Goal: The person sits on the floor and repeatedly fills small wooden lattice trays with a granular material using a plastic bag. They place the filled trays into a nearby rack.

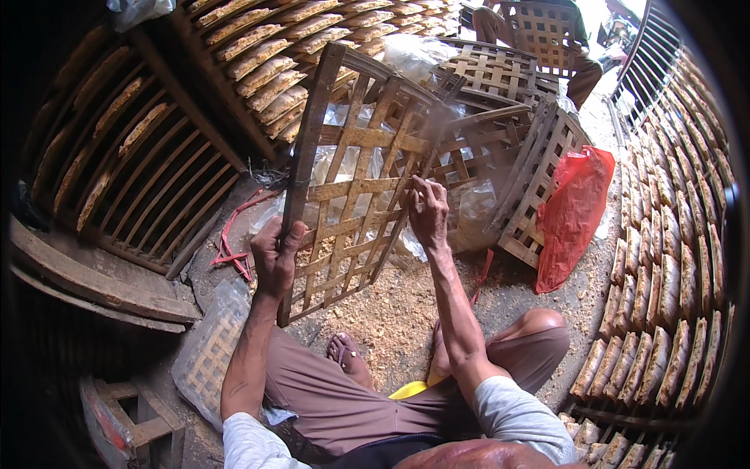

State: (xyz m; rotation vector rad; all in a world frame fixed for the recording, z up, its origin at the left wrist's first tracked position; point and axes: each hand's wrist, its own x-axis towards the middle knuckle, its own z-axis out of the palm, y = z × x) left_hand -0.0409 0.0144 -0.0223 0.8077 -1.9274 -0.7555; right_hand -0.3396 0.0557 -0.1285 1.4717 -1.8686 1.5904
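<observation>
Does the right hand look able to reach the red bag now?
Probably yes: the red bag lies to the right of the right hand, its near side uncovered, and the held tray stands clear of it.

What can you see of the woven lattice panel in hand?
The woven lattice panel has a dark, wood-like frame and tan, bamboo-like strips with open gaps. It is steeply tilted over the littered floor. The left hand grips its left bar; the right hand is at its right edge, contact unclear.

1 co-worker (584,82) cut off at top edge; yellow thing (408,389) partly hidden by trousers (336,406); lattice frame (353,188) blurred at corner.
</observation>
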